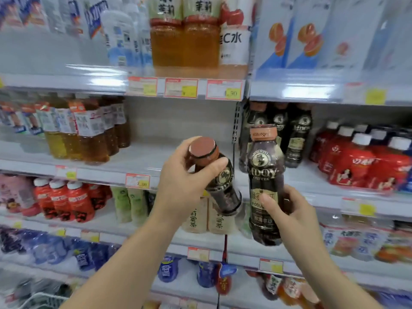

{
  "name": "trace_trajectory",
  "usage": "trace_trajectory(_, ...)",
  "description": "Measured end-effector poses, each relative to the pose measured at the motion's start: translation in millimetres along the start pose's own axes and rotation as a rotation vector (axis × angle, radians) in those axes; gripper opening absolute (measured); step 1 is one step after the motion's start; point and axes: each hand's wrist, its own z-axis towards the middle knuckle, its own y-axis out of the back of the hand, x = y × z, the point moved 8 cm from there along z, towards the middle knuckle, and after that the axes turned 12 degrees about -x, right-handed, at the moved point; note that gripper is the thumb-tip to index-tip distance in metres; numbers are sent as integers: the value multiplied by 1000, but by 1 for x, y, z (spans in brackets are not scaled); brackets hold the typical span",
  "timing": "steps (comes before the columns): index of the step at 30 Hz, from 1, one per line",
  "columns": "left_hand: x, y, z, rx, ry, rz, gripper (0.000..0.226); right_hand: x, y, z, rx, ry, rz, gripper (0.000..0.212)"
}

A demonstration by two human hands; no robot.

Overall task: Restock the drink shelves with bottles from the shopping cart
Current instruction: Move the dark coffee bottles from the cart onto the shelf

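Observation:
My left hand (185, 175) grips a dark coffee bottle (223, 188) near its copper cap, with the cap tilted toward me. My right hand (287, 210) holds a second dark coffee bottle (265, 175) upright by its lower half. Both bottles hang in front of the middle shelf (178, 152), which has a bare gap at its centre. Matching coffee bottles (296, 134) stand on that shelf just behind and right of the one in my right hand. A corner of the white wire shopping cart (42, 297) shows at the bottom left.
Amber tea bottles (89, 134) stand left of the gap and red bottles with white caps (365, 161) to the right. The shelf above holds tea bottles (185, 41) and cartons (307, 34). Lower shelves carry red, green and blue bottles. Price tags line the shelf edges.

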Motion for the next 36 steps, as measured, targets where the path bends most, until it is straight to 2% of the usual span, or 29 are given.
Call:
trace_trajectory(4,-2,-30,4,62,47,-30,34,-12,33,29,-102,-89,9,44)
trace_trajectory(6,0,-39,6,79,71,-30,30,-13,41,48,-138,-106,3,43)
trace_trajectory(10,5,-47,12,66,90,-30,23,0,42,92,-199,4,-81,37)
trace_trajectory(13,5,-49,18,42,96,-34,22,-8,32,120,-195,13,-116,36)
trace_trajectory(16,7,-49,26,45,108,-56,21,-18,22,145,-201,-19,-92,65)
trace_trajectory(18,9,-49,30,50,114,-52,21,-22,17,159,-199,-58,-59,76)
trace_trajectory(20,13,-50,33,53,124,-54,21,-27,11,171,-181,-71,-36,75)
trace_trajectory(25,22,-50,38,48,121,-28,22,-34,-3,167,-81,13,-84,43)
trace_trajectory(29,30,-51,40,67,124,-17,23,-36,-6,171,-22,146,-250,55)
trace_trajectory(36,35,-55,41,81,149,-31,23,-34,-10,177,-31,222,-405,47)
